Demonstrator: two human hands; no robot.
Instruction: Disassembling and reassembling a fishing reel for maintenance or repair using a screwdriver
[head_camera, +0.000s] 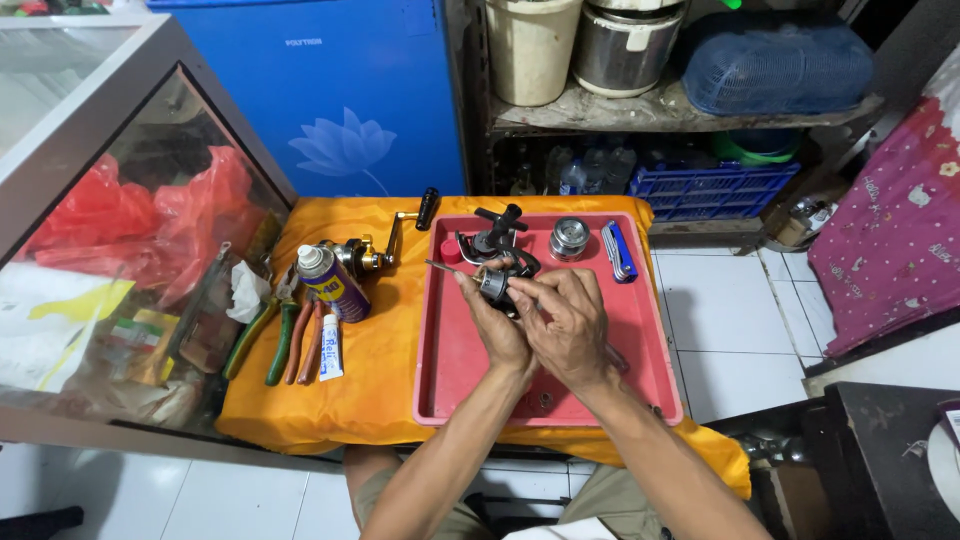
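Seen from my own head, looking down at a low table under an orange cloth. At the far left stands a glass cabinet stuffed with red plastic bags. On the cloth beside it lie pliers with green and red-brown handles, a small white tube, a spray can with a blue and yellow label, and a gold fishing reel with its crank handle sticking out, untouched. Further right is a red tray, and over it my hands meet. My left hand curls its fingers around a dark, partly stripped reel body, gripping it. My right hand pinches a thin tool whose tip points left past the reel. The teardown looks well underway: a metal spool and a black handle part already sit loose at the tray's far edge, near a blue folding tool. Nothing blocks my hands.
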